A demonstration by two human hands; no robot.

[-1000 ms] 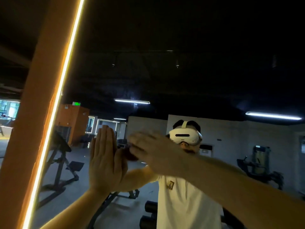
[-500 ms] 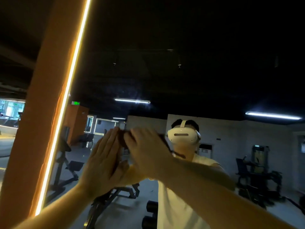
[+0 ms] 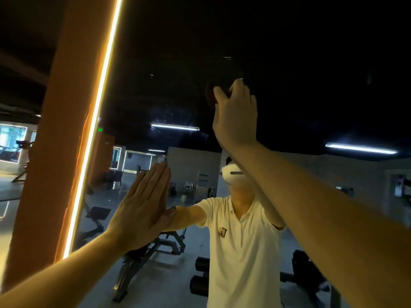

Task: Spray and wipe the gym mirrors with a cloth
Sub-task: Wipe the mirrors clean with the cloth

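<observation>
A large gym mirror (image 3: 169, 63) fills the view, framed on the left by a lit strip (image 3: 97, 107). My left hand (image 3: 144, 207) lies flat against the glass, fingers together and pointing up, holding nothing. My right hand (image 3: 235, 112) is raised high on the mirror and presses a dark cloth (image 3: 210, 94) to the glass; only a dark reddish edge of the cloth shows past my fingers. Faint smears sit on the glass near a reflected ceiling light (image 3: 174, 126). No spray bottle is in view.
An orange pillar (image 3: 49, 141) stands left of the mirror. The mirror reflects a person in a white shirt, weight benches (image 3: 155, 247), dumbbells and other gym machines on a grey floor. More gym room shows at the far left.
My right hand with the cloth has swept from chest height beside my left hand up and to the right, high on the mirror. My left hand has stayed flat on the glass.
</observation>
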